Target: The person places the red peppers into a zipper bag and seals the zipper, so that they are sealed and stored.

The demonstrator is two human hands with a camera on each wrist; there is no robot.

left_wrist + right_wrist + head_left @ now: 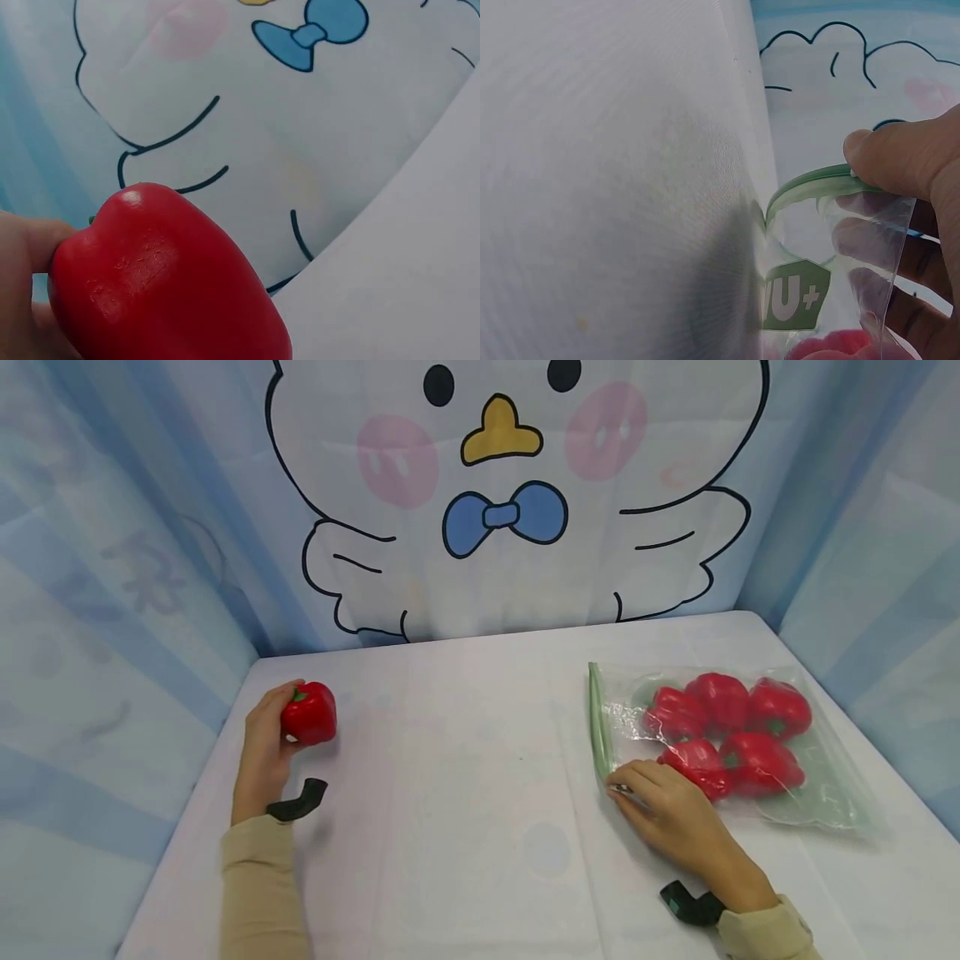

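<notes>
At the table's left side my left hand grips a red bell pepper with a green stem. The same bell pepper fills the lower left of the left wrist view, with fingers around its stem end. On the right lies a clear zip bag with several red bell peppers inside. My right hand pinches the bag's green zip edge at its near corner. In the right wrist view, thumb and fingers hold the green strip from both sides; a green printed label shows below.
A white cloth covers the table. Behind it hangs a curtain with a printed cartoon bird, and further blue curtains stand at the left and right. Each wrist wears a black camera mount.
</notes>
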